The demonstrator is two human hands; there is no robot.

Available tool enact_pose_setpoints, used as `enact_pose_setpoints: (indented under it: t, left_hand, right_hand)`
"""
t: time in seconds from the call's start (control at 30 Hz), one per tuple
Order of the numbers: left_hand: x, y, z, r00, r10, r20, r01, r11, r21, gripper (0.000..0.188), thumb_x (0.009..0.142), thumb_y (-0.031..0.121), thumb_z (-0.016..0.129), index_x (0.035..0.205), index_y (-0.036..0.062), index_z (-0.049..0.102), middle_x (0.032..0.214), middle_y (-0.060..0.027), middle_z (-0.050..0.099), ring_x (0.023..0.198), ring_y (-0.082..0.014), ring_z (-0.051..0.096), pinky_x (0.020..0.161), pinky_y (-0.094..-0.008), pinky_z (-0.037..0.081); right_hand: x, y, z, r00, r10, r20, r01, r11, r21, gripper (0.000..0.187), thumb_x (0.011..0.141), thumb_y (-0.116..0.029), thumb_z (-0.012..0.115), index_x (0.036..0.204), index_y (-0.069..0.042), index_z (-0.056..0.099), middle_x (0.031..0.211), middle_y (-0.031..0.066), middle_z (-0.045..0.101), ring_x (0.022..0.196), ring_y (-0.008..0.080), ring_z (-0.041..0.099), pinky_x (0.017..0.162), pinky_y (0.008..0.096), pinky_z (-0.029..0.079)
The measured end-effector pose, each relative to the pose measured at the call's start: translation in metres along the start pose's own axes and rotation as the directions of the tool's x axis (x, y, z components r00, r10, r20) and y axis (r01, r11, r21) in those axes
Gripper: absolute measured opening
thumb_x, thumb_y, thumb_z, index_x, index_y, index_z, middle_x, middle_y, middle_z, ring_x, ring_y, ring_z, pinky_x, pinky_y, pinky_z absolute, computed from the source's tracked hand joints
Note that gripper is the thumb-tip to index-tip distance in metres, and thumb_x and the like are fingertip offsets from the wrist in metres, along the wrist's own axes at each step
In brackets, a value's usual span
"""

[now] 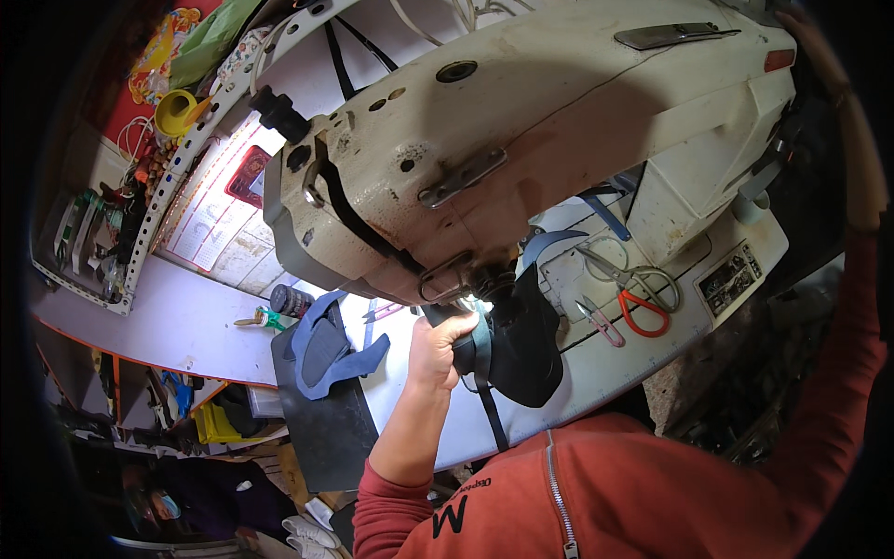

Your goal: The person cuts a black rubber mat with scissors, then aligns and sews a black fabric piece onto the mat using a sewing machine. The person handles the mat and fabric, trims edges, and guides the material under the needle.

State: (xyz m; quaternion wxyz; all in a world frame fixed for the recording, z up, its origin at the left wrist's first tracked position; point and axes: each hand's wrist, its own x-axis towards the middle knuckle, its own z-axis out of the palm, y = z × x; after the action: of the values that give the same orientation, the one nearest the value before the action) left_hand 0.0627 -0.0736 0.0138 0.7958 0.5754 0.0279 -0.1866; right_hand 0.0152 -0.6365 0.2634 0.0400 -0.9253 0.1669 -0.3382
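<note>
A large cream sewing machine (559, 149) spans the view, its needle area lit from below. Close under its head, my left hand (438, 349) pinches a blue-grey strip (482, 349) that lies against a black curved piece of material (526, 359). The thumb rests on top, and the other fingers are mostly hidden behind the work. My right arm rises along the right edge, where my right hand (808, 37) reaches the far end of the machine. Its fingers are dim and cut by the rim, so their grip does not show.
Orange-handled scissors (643, 303) and pink-handled thread snips (601, 323) lie right of the work. Blue-grey cut pieces (326, 359) rest on a dark sheet (321, 447) at left, near a dark jar (291, 300). A person in dark clothing (223, 498) is at lower left.
</note>
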Motion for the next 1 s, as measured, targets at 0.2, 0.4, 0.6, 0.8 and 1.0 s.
enact_pose_setpoints:
  t: [0.2, 0.4, 0.6, 0.8, 1.0]
  left_hand:
    - [-0.002, -0.003, 0.0, 0.999, 0.038, -0.024, -0.038, 0.999, -0.023, 0.021, 0.073, -0.011, 0.063, 0.092, -0.0023, 0.061, 0.086, -0.0062, 0.061, 0.074, -0.017, 0.062, 0.067, -0.0296, 0.054]
    - [-0.003, -0.01, 0.003, 0.993, 0.099, -0.063, -0.101, 0.994, -0.035, 0.024, 0.073, -0.012, 0.063, 0.093, -0.0012, 0.058, 0.085, -0.006, 0.06, 0.073, -0.0175, 0.062, 0.066, -0.0296, 0.054]
    - [-0.003, -0.008, 0.004, 0.995, 0.072, -0.075, -0.073, 0.997, -0.011, 0.027, 0.072, -0.011, 0.064, 0.096, -0.0016, 0.058, 0.086, -0.0062, 0.06, 0.073, -0.018, 0.061, 0.067, -0.0296, 0.054]
    - [-0.002, -0.01, -0.001, 0.996, 0.07, -0.048, -0.07, 0.998, 0.001, 0.026, 0.073, -0.01, 0.064, 0.097, -0.0008, 0.059, 0.087, -0.0059, 0.06, 0.075, -0.0174, 0.061, 0.069, -0.0297, 0.053]
    - [-0.002, -0.009, -0.002, 0.999, 0.033, -0.032, -0.034, 0.999, -0.017, 0.024, 0.075, -0.009, 0.063, 0.097, -0.0008, 0.059, 0.086, -0.0053, 0.06, 0.074, -0.0171, 0.062, 0.068, -0.03, 0.053]
  right_hand:
    - [0.051, 0.026, 0.022, 0.901, -0.327, 0.285, 0.397, 0.887, -0.237, 0.028, 0.09, -0.018, 0.044, 0.099, 0.001, 0.063, 0.099, 0.0239, 0.065, 0.093, 0.041, 0.061, 0.079, 0.0434, 0.049]
    - [0.003, 0.019, 0.031, 1.0, -0.019, -0.011, 0.019, 0.999, 0.03, 0.03, 0.092, -0.008, 0.041, 0.109, -0.001, 0.064, 0.111, 0.0218, 0.062, 0.097, 0.0357, 0.061, 0.083, 0.0386, 0.048]
    - [-0.03, -0.002, 0.039, 0.975, 0.023, -0.219, 0.036, 0.965, 0.26, 0.034, 0.094, -0.019, 0.044, 0.114, 0.005, 0.06, 0.116, 0.0258, 0.058, 0.096, 0.0369, 0.056, 0.085, 0.0389, 0.044]
    - [-0.038, -0.005, 0.044, 0.947, 0.211, -0.244, -0.06, 0.859, 0.508, 0.054, 0.094, -0.036, 0.047, 0.114, 0.014, 0.054, 0.114, 0.0307, 0.058, 0.097, 0.0412, 0.055, 0.087, 0.0422, 0.042]
    - [-0.039, -0.008, 0.043, 0.946, 0.211, -0.246, -0.058, 0.857, 0.511, 0.055, 0.095, -0.036, 0.047, 0.115, 0.014, 0.054, 0.115, 0.0319, 0.057, 0.099, 0.0415, 0.054, 0.089, 0.0426, 0.041]
